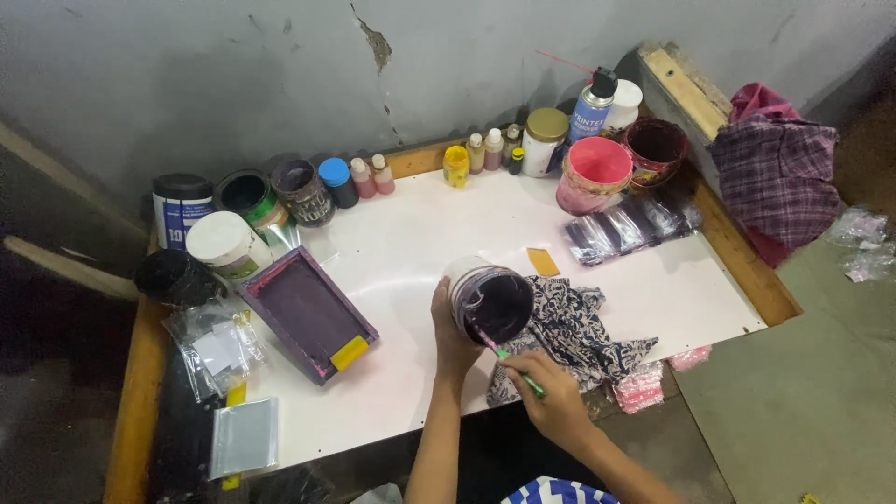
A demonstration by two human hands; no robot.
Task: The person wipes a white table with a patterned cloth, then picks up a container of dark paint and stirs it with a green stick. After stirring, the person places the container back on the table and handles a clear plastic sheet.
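Here, you work over a white tabletop (420, 233) with a wooden edge, set against a cracked grey wall (280, 75). To the far right a heap of plaid cloth (779, 168) rests on the wooden corner. On the left of the table lies a small purple-stained printing frame (308, 313) with a yellow tab at its near end, and beside it sit clear plastic bags (219, 350). Just right of your hands a patterned black-and-white cloth (574, 331) is crumpled on the table, touching the tub's right side. Along the far edge stands a row of paint cans, small bottles, a spray can (592, 105) and a pink tub (597, 173). Your left hand (453, 331) is wrapped around the side of a white tub of dark purple ink (492, 301), tilted so its mouth faces you, near the middle of the table's near edge. Your right hand (551, 397) is closed on a thin green-handled stick (518, 369), whose tip reaches into the tub's ink. The two hands sit close together, each gripping its own thing.
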